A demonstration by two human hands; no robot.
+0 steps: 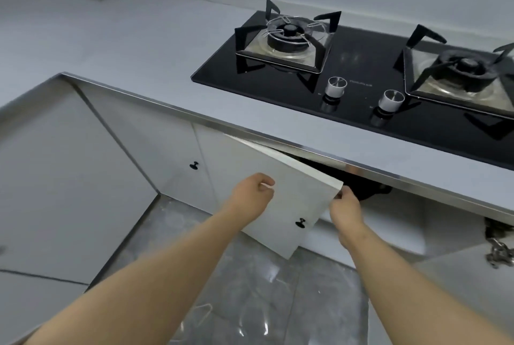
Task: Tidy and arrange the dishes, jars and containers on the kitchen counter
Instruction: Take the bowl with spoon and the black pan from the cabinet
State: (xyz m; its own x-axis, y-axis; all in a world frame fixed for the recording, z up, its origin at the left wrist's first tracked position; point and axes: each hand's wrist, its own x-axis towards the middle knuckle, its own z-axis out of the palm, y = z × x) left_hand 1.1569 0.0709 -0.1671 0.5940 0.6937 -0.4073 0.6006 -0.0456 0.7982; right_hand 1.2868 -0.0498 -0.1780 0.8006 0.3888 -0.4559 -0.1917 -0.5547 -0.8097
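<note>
Right hand [346, 204]: grasps the free edge of the cabinet door [283, 194] near its upper corner, with the fingers tucked behind the panel. This grip suits swinging the door on its hinge without using the knob.
Left hand [254, 191]: loosely clenched with nothing visible in it, lying against the door's outer face, probably to steady the panel.
Door knob [300, 222]: untouched, low on the door between the two wrists.
Door position: ajar, angled out from under the bench's front edge, with the gap showing on its right side.
Inside the cabinet: a dark object [361, 187] sits just behind the door (too shadowed to name).
Bench [139, 47]: no dishes, jars or containers show on its grey top. I judge they may be stowed below.
Hob [347, 72]: set into the bench towards its right end, both burners bare.
Step in hand: opening or closing, which I cannot tell.
</note>
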